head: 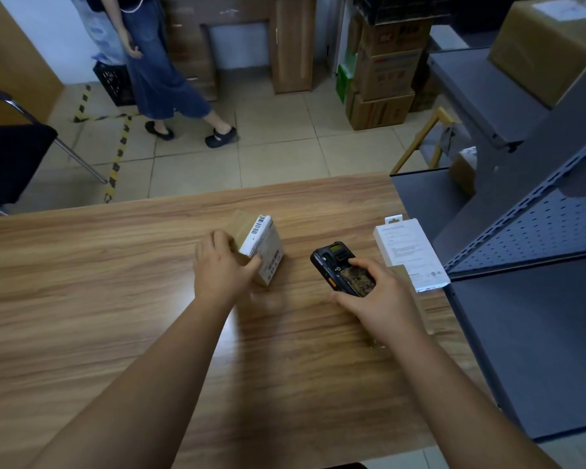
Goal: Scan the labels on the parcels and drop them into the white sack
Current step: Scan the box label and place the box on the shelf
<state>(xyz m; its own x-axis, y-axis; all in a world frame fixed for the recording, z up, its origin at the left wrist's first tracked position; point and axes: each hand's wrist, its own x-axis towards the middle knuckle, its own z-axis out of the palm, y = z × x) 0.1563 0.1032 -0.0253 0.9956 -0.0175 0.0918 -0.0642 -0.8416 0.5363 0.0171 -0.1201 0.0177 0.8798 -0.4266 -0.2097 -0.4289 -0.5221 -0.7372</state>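
Fingers of the left hand (222,265) curl round the small parcel (257,247) at frame centre, its barcode label (264,245) facing up and right; the right hand (374,292) grips the handheld scanner (340,267) just right of it, nose toward the upper left; white sack not in view; a white flat packet (410,252) lies further right on the wooden table (115,299).

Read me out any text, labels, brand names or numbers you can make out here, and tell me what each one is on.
None can be quoted.
Label on the small cardboard parcel gripped by the left hand: barcode and printed lines, too blurred.
Flat white retail box at the table's right edge: fine print, too small.
Handheld scanner in the right hand: no markings readable.
Stacked cartons at the back: red printing, blurred.
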